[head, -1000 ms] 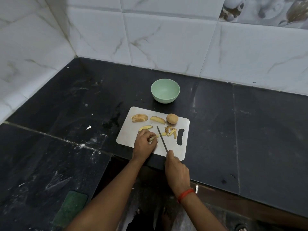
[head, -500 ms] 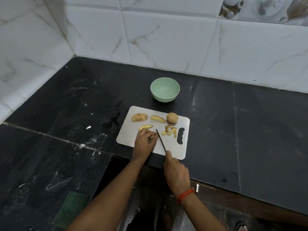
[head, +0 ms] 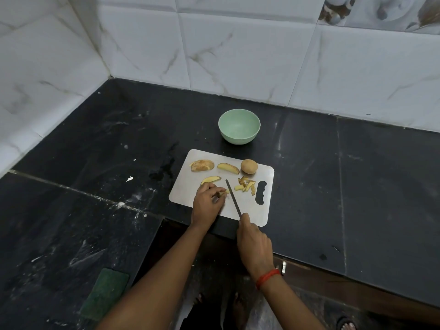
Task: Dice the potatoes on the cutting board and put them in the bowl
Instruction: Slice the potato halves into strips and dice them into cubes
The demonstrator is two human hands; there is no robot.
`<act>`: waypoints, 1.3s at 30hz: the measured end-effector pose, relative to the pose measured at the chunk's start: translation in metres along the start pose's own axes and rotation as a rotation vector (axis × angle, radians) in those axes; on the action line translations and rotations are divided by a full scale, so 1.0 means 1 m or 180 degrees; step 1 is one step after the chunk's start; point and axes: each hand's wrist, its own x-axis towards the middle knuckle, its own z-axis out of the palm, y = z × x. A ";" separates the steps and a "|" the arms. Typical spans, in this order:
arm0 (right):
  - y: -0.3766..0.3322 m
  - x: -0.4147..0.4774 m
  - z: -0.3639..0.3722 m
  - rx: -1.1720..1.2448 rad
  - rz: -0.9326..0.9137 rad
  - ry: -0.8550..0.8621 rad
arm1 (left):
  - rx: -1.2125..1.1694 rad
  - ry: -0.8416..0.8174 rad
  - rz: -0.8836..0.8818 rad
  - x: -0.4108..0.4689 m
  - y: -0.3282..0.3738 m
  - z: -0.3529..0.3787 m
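Right hand: grip clamped round the handle of a thin dark-bladed knife, handle buried in the fist, one finger stretched along its top. The blade runs away from me, tip angled slightly left. I cannot tell if the edge touches the board.

Left hand: grip pinched on a small pale yellow potato strip, fingers curled, knuckles up. The strip pokes out toward the blade, just left of it.

Both work over the near half of the grey rectangular metal-looking cutting board. It lies on the black stone bench, near edge at the bench lip, handle slot on the right.

Right of the blade I see a loose pile of small cut potato pieces. Just beyond the left fingers is a yellow skin-on potato wedge. Along the far edge, left to right: a fanned stack of potato slices, a second wedge and a whole round brown potato.

The pale green round bowl stands on the bench just past the board's far edge, apart from it.

There is a red thread band on the right wrist, a dark green scrub pad on the bench at near left, and a white marbled tile wall behind.
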 end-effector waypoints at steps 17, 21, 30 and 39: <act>-0.006 -0.009 0.000 -0.0138 0.0242 -0.0028 | -0.0240 0.0069 -0.0103 -0.002 -0.005 -0.002; -0.004 -0.007 -0.001 -0.0053 0.0131 -0.0031 | -0.0182 0.0107 -0.0088 -0.002 -0.003 -0.001; -0.004 -0.002 -0.002 -0.0224 -0.0055 -0.0120 | -0.0073 0.0101 -0.0047 -0.001 -0.004 0.003; -0.008 0.001 -0.004 -0.0091 0.0176 -0.0027 | -0.0137 0.0137 -0.0151 -0.003 0.000 0.000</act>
